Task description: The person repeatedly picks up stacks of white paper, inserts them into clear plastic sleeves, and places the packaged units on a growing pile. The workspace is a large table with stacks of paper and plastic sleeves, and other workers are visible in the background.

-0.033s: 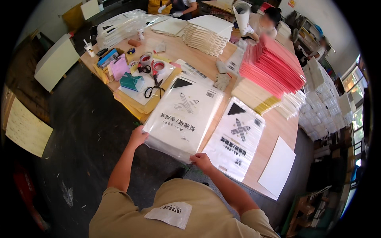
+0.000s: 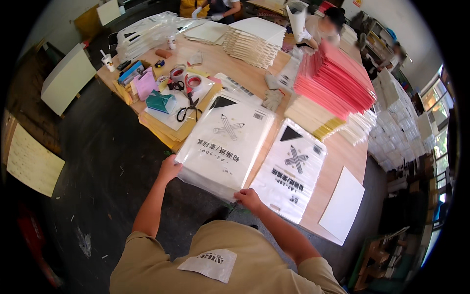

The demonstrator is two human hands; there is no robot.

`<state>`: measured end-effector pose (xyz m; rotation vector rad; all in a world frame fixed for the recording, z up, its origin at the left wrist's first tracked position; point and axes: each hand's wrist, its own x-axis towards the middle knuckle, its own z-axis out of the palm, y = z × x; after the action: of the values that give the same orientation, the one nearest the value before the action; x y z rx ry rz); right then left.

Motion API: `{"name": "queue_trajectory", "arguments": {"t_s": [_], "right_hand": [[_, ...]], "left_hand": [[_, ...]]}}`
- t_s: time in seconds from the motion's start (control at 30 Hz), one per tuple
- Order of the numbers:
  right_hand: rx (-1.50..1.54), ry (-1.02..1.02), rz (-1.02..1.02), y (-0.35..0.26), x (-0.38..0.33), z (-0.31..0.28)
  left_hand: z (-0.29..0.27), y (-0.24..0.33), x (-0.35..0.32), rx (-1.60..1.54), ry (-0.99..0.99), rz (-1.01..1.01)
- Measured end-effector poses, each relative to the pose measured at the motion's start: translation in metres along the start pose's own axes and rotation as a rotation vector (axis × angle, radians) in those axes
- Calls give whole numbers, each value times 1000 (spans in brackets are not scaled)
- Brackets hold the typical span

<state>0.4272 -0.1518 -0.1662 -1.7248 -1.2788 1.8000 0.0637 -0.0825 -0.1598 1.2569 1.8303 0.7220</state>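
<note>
In front of me lies a thick stack of white paper packs in clear printed plastic bags (image 2: pixel 226 132), its near end reaching over the table edge. My left hand (image 2: pixel 170 168) is closed on the near left corner of a plastic bag there. At the near right corner, the bag's edge is pinched between the fingers of my right hand (image 2: pixel 248 199). To the right rests a flatter pile of printed plastic bags (image 2: pixel 289 171), apart from my hands. Beyond it a loose white sheet of paper (image 2: pixel 342 206) lies by the table's right edge.
Left of the stack are scissors (image 2: pixel 188 109), tape rolls (image 2: pixel 194 82) and a teal packet (image 2: pixel 160 101). Work gloves (image 2: pixel 272 99) lie behind it. A tall stack of red sheets (image 2: pixel 335 81) stands at the right. Two people work across the wooden table (image 2: pixel 215 56).
</note>
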Motion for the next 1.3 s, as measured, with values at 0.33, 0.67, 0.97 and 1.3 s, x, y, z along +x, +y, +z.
{"name": "queue_trajectory", "arguments": {"t_s": [0.33,0.67,0.97,1.3], "right_hand": [[-78,93,-164,23,-9,-15],[-721,922,-349,195,-113,-157],[-654,874,-434,214,-100,-206],[-4,632,-577,155,-95,-255]], "left_hand": [[-5,6,34,390,-25,201],[119,137,-88,317,-169,1038],[236,141,-167,326,-430,992],[330,181,-192,576,-258,976]]}}
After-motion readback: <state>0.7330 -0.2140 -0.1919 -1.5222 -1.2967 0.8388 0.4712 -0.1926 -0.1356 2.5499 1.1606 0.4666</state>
